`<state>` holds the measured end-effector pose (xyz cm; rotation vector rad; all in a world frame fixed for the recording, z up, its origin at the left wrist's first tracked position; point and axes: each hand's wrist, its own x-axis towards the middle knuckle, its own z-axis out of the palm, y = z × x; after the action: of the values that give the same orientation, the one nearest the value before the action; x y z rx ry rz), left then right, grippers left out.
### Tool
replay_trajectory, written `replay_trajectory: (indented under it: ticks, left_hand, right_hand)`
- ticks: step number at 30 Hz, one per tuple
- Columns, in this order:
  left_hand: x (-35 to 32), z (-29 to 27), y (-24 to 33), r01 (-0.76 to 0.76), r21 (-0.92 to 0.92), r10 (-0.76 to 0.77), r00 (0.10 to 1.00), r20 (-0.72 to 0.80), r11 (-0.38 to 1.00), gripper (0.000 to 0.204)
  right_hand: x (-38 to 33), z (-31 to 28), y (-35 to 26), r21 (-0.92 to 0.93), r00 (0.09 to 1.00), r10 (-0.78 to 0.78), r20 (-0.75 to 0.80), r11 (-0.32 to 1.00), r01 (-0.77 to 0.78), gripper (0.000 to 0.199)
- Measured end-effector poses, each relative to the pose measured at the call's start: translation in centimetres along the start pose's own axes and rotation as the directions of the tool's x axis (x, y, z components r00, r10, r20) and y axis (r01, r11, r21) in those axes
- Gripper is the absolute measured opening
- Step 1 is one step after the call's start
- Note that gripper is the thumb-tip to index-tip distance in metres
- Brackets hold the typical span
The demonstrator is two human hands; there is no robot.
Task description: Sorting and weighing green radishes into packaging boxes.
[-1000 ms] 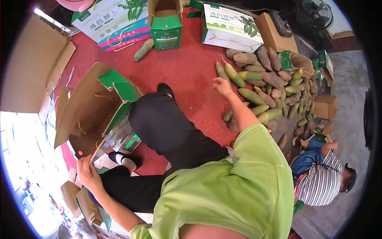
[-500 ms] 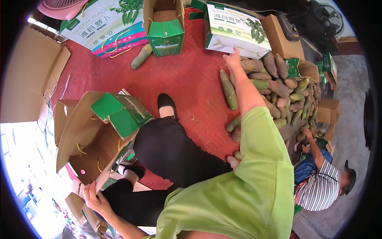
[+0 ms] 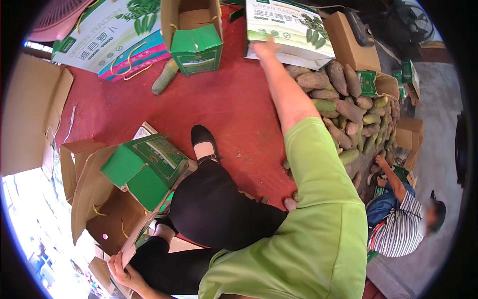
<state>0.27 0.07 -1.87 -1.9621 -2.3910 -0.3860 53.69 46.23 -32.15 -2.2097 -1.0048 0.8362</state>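
With its fingers bent round the edge of a flap, my left hand (image 3: 127, 275) grips an open cardboard box (image 3: 112, 217) beside my legs. That box has green printed end flaps (image 3: 144, 172), a brown inside and yellow cord handles. Ahead, my right arm stretches out over the red floor. My right hand (image 3: 265, 48) has its fingers apart and holds nothing, at the lower edge of a white and green printed carton (image 3: 289, 32). Whether the fingertips touch the carton, I cannot tell. Below that carton lies a heap of green radishes (image 3: 348, 112), many coated with soil.
A single radish (image 3: 165, 77) lies near an open green-ended box (image 3: 196, 50). More printed cartons (image 3: 107, 37) and a pink fan (image 3: 59, 17) stand at the far left. Another person (image 3: 398, 224) crouches at the right, one hand at the heap. A brown carton (image 3: 351, 42) stands behind the radishes.
My right hand has moved left and farther out, onto the front of the white carton. My left hand keeps hold of the box, whose green flaps have swung further into view.
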Motion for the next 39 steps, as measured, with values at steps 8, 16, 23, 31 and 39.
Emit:
replay_trajectory:
  ticks: [8,16,23,31,39]
  left_hand:
    - [0.5,0.2,-0.3,-0.038,-0.007,0.038,0.998,0.055,0.999,0.017]
    - [0.4,0.0,-0.4,-0.037,0.012,0.037,0.998,0.042,0.999,0.016]
    - [0.3,-0.7,-1.3,-0.015,0.053,0.010,0.994,0.106,0.998,0.014]
    - [3.8,-0.3,4.5,-0.002,0.066,-0.005,0.993,0.115,0.998,0.024]
    - [4.9,-0.7,5.3,-0.016,0.110,-0.003,0.986,0.165,0.994,0.025]
  right_hand:
    - [-5.5,-3.9,2.1,-0.035,0.981,-0.181,-0.070,0.983,0.179,0.097]
    - [-6.6,-8.9,10.3,-0.828,0.971,-0.207,0.116,0.521,0.210,0.026]
    - [-2.4,-8.7,10.8,-0.899,0.906,-0.216,0.364,0.171,0.402,0.024]
    - [2.9,-5.0,13.4,-0.920,0.925,-0.040,0.377,-0.132,0.369,0.036]
    - [2.6,-9.2,12.9,-0.985,0.986,0.013,0.164,-0.051,0.164,0.034]
